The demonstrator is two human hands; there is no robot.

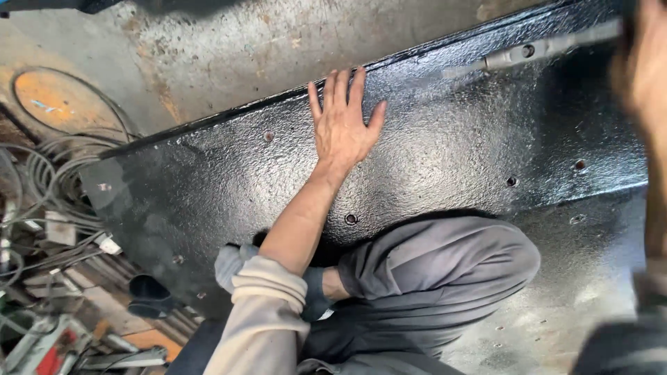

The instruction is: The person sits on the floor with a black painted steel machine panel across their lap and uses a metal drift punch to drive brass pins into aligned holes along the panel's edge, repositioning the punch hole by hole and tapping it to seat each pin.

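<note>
Pressing our left hand (342,126) flat on the black coated metal panel (451,153), we spread its fingers. Our right hand (643,62) is blurred; we cannot tell its grip.

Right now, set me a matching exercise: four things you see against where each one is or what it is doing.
Things:
1. left hand
2. right hand
3. cables
4. knee

States:
A. coiled on the floor, left
B. flat on the black panel
C. bent, in grey trousers
D. blurred at the right edge, by a metal tool

Pairs: 1-B, 2-D, 3-A, 4-C
</note>
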